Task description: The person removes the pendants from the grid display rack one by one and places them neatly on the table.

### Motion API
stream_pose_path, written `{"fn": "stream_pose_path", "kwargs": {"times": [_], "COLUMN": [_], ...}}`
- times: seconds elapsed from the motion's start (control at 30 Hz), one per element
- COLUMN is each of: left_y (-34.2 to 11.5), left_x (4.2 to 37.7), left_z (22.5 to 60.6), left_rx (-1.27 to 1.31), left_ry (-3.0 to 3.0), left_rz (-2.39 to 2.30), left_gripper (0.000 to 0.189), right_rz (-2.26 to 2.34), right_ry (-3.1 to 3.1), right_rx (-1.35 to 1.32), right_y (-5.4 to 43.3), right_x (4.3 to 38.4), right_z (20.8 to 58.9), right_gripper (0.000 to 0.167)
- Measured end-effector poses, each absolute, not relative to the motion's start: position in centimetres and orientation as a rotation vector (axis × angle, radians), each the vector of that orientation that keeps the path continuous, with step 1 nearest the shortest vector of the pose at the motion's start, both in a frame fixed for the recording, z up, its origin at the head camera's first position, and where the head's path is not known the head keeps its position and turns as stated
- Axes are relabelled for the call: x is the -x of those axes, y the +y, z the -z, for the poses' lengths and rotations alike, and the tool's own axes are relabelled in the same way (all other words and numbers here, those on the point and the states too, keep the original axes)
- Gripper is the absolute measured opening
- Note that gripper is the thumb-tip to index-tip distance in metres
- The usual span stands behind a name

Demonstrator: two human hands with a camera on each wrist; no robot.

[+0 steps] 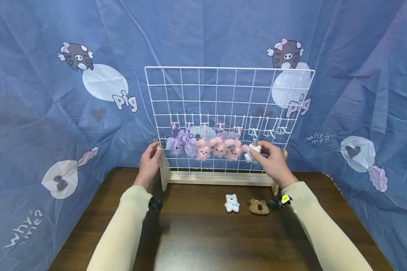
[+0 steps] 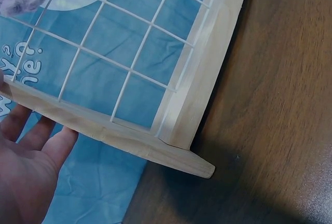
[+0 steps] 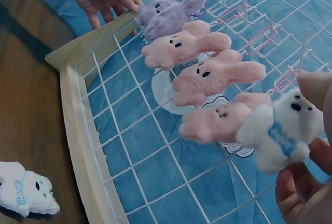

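In the head view, my right hand (image 1: 274, 163) pinches a white plush bear keychain (image 3: 264, 130) with a blue scarf between thumb and fingers. A blue strap (image 1: 255, 137) runs from the bear up to a hook on the white wire grid rack (image 1: 208, 90). The rack's wooden side post (image 1: 164, 171) is gripped at its upper end by my left hand (image 1: 149, 163); the left wrist view shows the fingers (image 2: 59, 149) against that wood. Between the hands hang two purple plush keychains (image 1: 178, 145) and three pink plush rabbit keychains (image 1: 203, 151).
Bare hooks (image 1: 269, 132) stick out right of the bear. On the brown table (image 1: 196, 233) lie another white plush bear (image 1: 232, 203) and a brown plush keychain (image 1: 259, 207), in front of the rack's wooden base bar (image 1: 217, 180). A blue printed cloth (image 1: 203, 34) surrounds the table.
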State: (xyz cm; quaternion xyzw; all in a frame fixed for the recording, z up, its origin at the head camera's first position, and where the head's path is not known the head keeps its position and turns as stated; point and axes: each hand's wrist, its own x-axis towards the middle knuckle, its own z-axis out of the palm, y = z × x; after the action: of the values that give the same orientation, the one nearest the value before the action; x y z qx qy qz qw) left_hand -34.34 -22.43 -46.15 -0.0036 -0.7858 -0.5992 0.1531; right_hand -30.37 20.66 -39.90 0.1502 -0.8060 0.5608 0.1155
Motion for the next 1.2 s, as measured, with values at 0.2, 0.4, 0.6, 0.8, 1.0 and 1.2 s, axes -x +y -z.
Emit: {"fn": "stream_pose_path", "kwargs": {"times": [0.2, 0.4, 0.6, 0.8, 1.0, 1.2], "left_y": [-22.5, -22.5, -22.6, -22.7, -22.6, -22.5], "left_x": [34.4, 34.5, 34.5, 34.6, 34.6, 34.5], "left_z": [46.3, 46.3, 46.4, 46.4, 46.4, 46.3], "left_rx": [0.012, 0.007, 0.011, 0.019, 0.019, 0.015], "left_ry": [-2.258, -2.258, -2.247, -2.237, -2.246, -2.233], "left_rz": [1.714, 1.716, 1.748, 1.754, 1.741, 1.736], "left_gripper": [0.039, 0.040, 0.040, 0.040, 0.040, 0.039], "right_rz": [-1.628, -1.598, -1.577, -1.604, -1.620, -1.599], "right_ry": [-2.354, -2.347, -2.346, -2.340, -2.331, -2.333], "right_rx": [-0.446, -0.463, -0.471, -0.515, -0.537, -0.543], "right_y": [20.8, 20.9, 20.9, 20.9, 20.9, 20.8], "right_x": [30.2, 29.9, 29.3, 29.1, 28.7, 28.1], "right_z": [40.0, 39.8, 39.3, 38.8, 38.4, 38.0], "right_gripper": [0.031, 0.027, 0.029, 0.030, 0.029, 0.031]}}
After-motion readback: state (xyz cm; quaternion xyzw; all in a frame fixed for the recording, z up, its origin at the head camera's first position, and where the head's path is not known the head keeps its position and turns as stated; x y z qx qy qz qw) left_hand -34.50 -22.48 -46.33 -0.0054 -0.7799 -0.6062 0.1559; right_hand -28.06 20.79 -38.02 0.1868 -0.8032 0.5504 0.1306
